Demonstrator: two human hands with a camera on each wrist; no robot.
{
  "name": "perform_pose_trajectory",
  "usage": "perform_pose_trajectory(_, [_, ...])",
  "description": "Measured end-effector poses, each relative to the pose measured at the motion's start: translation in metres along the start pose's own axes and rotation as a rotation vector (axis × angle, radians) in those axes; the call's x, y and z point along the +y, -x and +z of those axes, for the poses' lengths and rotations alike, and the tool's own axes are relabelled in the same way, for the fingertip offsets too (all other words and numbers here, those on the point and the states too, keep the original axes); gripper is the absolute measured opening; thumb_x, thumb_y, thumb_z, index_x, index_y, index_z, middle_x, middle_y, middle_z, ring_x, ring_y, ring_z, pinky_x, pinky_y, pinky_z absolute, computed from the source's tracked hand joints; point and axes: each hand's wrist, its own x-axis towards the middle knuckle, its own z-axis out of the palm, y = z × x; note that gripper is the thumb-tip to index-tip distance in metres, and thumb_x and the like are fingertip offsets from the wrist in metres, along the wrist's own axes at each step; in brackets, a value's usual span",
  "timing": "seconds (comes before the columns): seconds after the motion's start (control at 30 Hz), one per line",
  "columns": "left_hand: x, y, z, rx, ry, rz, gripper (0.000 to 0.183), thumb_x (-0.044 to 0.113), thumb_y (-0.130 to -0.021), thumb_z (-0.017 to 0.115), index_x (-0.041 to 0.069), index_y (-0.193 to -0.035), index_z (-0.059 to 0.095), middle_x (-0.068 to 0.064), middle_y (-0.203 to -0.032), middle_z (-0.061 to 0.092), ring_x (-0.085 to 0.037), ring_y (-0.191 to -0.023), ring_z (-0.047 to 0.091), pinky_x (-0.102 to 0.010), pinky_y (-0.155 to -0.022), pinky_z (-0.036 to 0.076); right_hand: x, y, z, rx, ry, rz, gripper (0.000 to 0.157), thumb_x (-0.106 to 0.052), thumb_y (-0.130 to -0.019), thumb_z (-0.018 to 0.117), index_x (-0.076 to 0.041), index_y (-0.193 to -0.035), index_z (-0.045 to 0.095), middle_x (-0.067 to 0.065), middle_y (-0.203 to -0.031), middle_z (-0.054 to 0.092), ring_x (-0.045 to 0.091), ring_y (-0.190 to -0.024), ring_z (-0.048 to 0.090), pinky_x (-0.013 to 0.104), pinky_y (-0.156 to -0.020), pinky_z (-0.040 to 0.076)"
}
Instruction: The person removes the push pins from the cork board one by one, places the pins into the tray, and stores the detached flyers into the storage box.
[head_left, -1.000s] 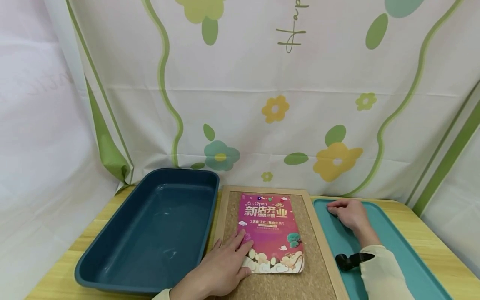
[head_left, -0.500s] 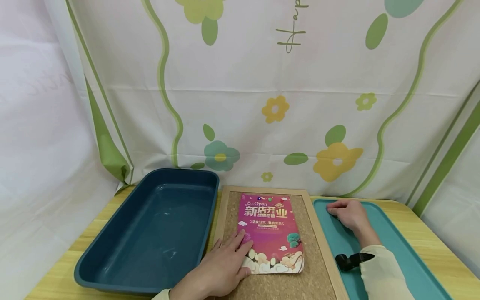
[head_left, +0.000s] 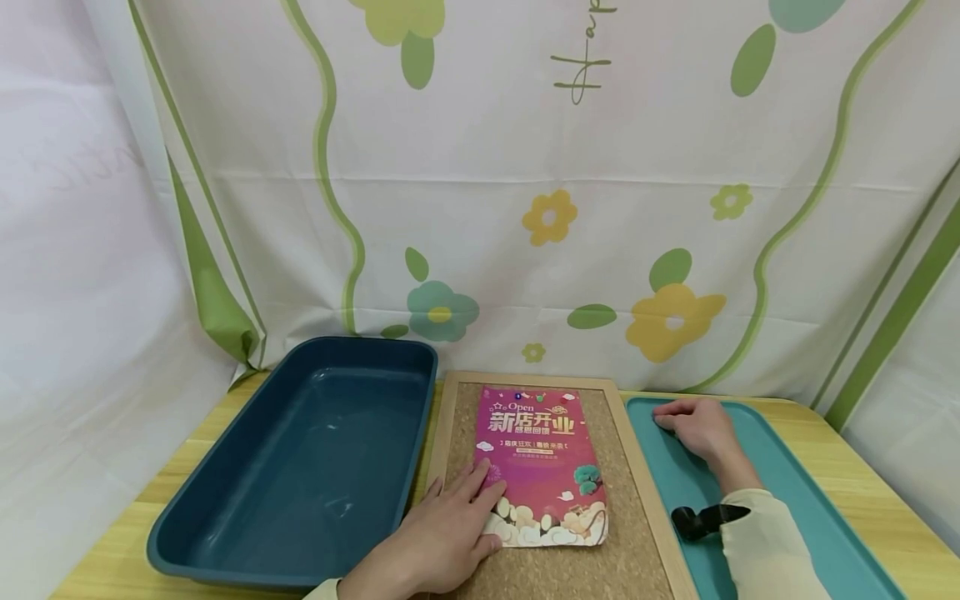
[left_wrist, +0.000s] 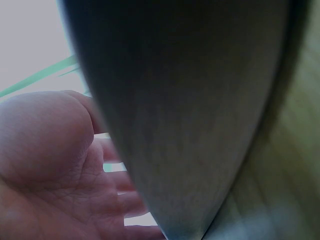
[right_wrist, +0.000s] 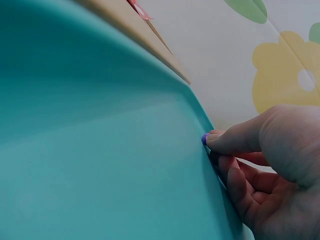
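Almost nothing has changed over the last second: both my grips sit where they were, and only the head view has slipped a touch. My right grip (head_left: 705, 429) is at the far left corner of the teal tray (head_left: 813, 525), narrow, thumb and fingers pinching a small purple thing (right_wrist: 204, 139) right beside the tray's edge. It may be the head of a pin, but so little of it shows past my thumb that I won't swear to it. My left grip (head_left: 450, 529) holds nothing; its fingers lie fairly straight, resting on the lower left part of the pink-purple poster (head_left: 536, 467). The poster lies face up on the cork board (head_left: 628, 542), within its wooden frame (head_left: 637, 467), and hasn't shifted either. The board is between the navy basin (head_left: 300, 467) and the tray on the bench (head_left: 840, 450).

For the work, I judge this stillness to mean that I'm at the picking-up step: the little purple thing is pinched but not yet carried clear of the tray, while my left keeps the sheet steady. Something so small could slip from my fingertips, and a careless drag of the left could skew the poster.
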Motion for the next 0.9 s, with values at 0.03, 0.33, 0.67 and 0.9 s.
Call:
perform_pose_trajectory(0.03, [-0.0001,0.0000,0.0001,0.001,-0.001,0.002,0.063,0.042,-0.103,0.066,0.023,-0.161,0.048,-0.008,-0.175,0.033,-0.033,-0.163,0.030,-0.071,-0.123,0.032,0.0001,-0.0001,0.0000,0.000,0.001,0.000,0.029,-0.026,-0.102,0.069,-0.004,-0.117,0.081,0.030,-0.138,0.065,0.045,-0.118,0.063,0.041,-0.084,0.053])
perform_pose_trajectory(0.33, [0.0003,-0.0002,0.0000,-0.002,-0.010,0.000,0.063,0.043,-0.103,0.065,0.023,-0.161,0.048,-0.007,-0.175,0.033,-0.032,-0.164,0.029,-0.071,-0.122,0.033,0.0001,-0.0006,-0.0001,-0.005,-0.003,0.002,0.029,-0.026,-0.102,0.069,-0.004,-0.117,0.081,0.030,-0.137,0.066,0.042,-0.115,0.064,0.037,-0.080,0.051])
perform_pose_trajectory(0.67, [0.0006,-0.0009,-0.0001,-0.006,-0.010,-0.006,0.064,0.044,-0.103,0.066,0.024,-0.161,0.048,-0.007,-0.175,0.033,-0.032,-0.164,0.029,-0.071,-0.123,0.032,-0.0004,0.0003,0.0001,-0.007,-0.018,0.008,0.028,-0.024,-0.103,0.068,-0.004,-0.118,0.080,0.030,-0.138,0.065,0.043,-0.118,0.063,0.039,-0.084,0.053])
perform_pose_trajectory(0.9, [0.0010,0.0004,-0.0006,-0.002,-0.005,-0.001,0.063,0.043,-0.103,0.066,0.022,-0.160,0.049,-0.008,-0.175,0.033,-0.033,-0.164,0.029,-0.071,-0.122,0.032,-0.0007,0.0004,0.0001,0.001,-0.027,0.007,0.028,-0.023,-0.103,0.067,-0.003,-0.119,0.080,0.029,-0.138,0.066,0.042,-0.118,0.064,0.036,-0.081,0.052])
